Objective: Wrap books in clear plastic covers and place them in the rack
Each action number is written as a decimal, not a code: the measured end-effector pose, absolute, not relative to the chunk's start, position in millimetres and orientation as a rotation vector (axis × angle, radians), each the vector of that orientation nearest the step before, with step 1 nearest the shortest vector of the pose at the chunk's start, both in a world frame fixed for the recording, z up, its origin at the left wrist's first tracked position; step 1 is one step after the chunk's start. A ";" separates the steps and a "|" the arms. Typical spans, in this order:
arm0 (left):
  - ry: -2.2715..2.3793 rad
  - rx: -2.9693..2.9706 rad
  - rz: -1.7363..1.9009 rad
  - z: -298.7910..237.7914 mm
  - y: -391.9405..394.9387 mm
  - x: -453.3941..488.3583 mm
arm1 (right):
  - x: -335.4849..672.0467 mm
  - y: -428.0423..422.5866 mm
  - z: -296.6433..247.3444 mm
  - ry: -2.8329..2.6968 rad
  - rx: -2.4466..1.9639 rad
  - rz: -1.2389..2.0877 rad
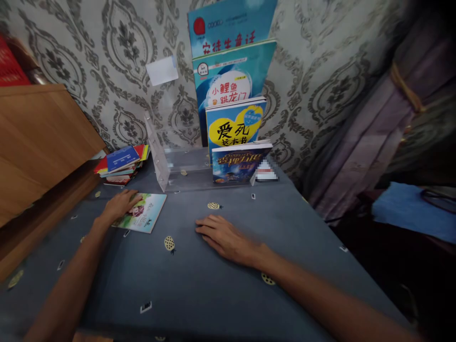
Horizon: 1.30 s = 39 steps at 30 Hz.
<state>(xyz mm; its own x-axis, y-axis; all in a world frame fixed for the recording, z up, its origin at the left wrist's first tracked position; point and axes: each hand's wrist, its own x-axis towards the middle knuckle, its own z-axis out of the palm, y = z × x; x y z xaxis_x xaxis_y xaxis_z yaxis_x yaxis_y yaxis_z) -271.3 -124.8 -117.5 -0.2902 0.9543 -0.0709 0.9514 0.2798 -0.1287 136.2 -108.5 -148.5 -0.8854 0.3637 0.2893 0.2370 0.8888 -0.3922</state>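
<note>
My left hand [119, 205] lies on the left part of a thin picture book [144, 213] that is flat on the grey-blue tablecloth [213, 285]; its fingers rest on the cover, slightly bent. My right hand [223, 237] lies flat on the cloth with fingers stretched out, holding nothing. Behind both hands stands a clear acrylic stepped rack [171, 161] with several books upright on its right side, the front one a dark-covered book [237, 164].
A stack of colourful books [123, 164] lies at the far left of the table. A wooden cabinet [39, 137] borders the left side. Patterned wallpaper is behind, a purple curtain [374, 128] hangs at right, and a blue item [409, 211] lies beyond the table's right edge.
</note>
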 end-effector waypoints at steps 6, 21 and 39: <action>-2.523 -1.864 0.322 -109.9 -138.0 -260.7 | 136.2 -108.3 -149.3 -2.703 -0.442 0.494; -2.422 -1.913 0.609 -80.7 -179.9 -151.6 | 142.5 -94.0 -158.2 -2.366 -0.801 0.491; -2.857 -2.649 -0.562 -110.7 -175.3 -41.3 | 171.5 -51.9 -152.0 -2.126 -1.295 0.448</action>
<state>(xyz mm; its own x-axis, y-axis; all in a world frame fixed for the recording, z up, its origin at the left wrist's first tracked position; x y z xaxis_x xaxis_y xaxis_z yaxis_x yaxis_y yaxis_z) -41.3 -175.3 -110.7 0.0698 0.9324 -0.3547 0.7286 0.1952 0.6565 171.5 -51.9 -152.0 -0.3418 0.8841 0.3186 0.6806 0.4666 -0.5648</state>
